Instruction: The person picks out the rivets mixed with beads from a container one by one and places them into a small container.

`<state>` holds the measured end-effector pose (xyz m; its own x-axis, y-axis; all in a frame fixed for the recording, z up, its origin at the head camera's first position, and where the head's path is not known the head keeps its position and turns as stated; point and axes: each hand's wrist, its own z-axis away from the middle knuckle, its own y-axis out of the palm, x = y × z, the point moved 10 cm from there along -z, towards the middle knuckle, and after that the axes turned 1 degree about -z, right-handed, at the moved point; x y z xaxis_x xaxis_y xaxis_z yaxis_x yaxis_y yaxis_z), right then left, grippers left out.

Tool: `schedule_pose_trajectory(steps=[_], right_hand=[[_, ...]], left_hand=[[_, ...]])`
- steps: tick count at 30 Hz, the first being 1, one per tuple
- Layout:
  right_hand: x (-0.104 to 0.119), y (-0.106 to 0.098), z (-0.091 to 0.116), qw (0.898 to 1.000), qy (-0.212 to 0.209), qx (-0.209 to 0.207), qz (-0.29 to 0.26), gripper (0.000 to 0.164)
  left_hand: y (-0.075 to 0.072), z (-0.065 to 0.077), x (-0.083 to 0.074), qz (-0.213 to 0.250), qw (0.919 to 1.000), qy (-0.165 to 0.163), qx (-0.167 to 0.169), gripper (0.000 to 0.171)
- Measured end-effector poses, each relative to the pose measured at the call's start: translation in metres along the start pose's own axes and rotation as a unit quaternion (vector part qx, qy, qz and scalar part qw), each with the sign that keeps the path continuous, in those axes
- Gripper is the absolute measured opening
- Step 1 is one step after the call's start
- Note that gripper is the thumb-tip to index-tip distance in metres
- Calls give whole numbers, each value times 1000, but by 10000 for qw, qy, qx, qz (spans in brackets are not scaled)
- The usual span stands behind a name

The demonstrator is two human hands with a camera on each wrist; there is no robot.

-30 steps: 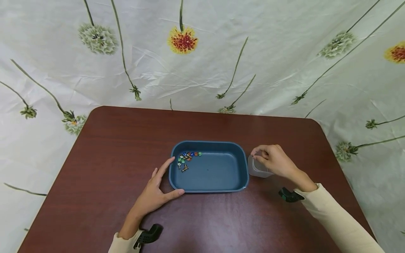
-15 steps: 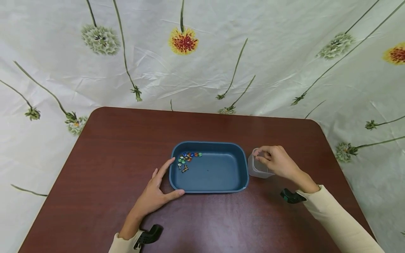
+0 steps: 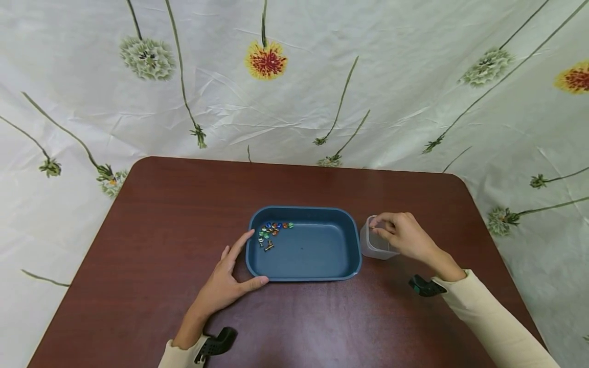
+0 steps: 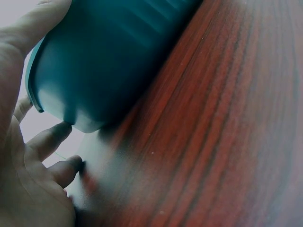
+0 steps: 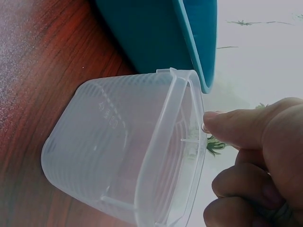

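Note:
My left hand rests at the near left corner of a blue tray, forefinger on its left rim and thumb along the front edge. In the left wrist view its fingers are spread against the tray's outer wall. Small shiny pieces in green, blue, orange and brass colour lie in the tray's left part. My right hand is over the mouth of a clear plastic tub, thumb and forefinger pinching a tiny shiny piece, mostly hidden by the thumb. Its other fingers are curled.
The tub stands close against the tray's right side on a dark red-brown wooden table. Behind the table hangs a white cloth printed with flowers. Each wrist wears a black camera mount.
The right hand has moved slightly right and farther over the tub, its fingertips now inside the rim's outline in the head view. The left hand and the tray stay in place.

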<state>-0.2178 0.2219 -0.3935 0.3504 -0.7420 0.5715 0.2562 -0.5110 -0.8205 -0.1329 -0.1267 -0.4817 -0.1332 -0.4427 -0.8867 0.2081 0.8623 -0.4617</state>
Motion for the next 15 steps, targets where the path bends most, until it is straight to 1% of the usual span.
schedule_pose_trajectory(steps=[15], right_hand=[[2, 0, 0, 10000, 1, -33, 15, 11]], left_hand=[[0, 3, -1, -8, 10000, 7, -20, 101]])
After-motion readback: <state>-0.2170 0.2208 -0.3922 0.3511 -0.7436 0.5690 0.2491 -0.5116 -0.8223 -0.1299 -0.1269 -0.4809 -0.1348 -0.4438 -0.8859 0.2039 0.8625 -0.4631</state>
